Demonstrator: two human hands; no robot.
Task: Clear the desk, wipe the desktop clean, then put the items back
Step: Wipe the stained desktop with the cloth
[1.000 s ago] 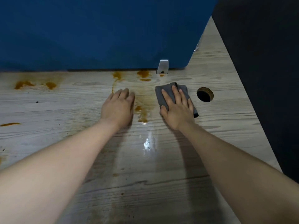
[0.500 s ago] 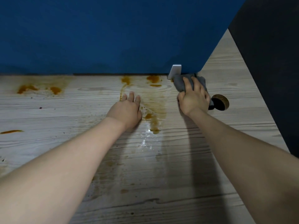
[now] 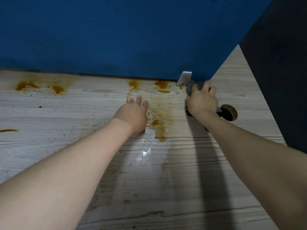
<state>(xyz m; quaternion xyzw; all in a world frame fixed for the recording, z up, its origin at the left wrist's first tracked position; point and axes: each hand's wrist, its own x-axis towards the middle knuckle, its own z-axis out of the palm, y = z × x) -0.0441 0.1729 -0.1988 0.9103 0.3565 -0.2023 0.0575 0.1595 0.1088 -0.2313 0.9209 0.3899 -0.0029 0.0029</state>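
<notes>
The pale wood-grain desktop carries orange-brown stains: a smeared streak between my hands, blotches along the back edge and more at the far left. My right hand grips a bunched grey cloth and pushes it against the foot of the blue partition, beside a metal bracket. A corner of the cloth sticks out under my wrist. My left hand rests flat on the desk, fingers straight, just left of the streak.
A blue partition runs along the back of the desk. A dark panel borders the right side. A round cable hole lies just right of my right hand. A wet shiny patch and small crumbs mark the wood.
My right hand slid the cloth away from me, from the desk beside the cable hole up to the partition's foot by the bracket, bunching it. My left hand stayed put.
</notes>
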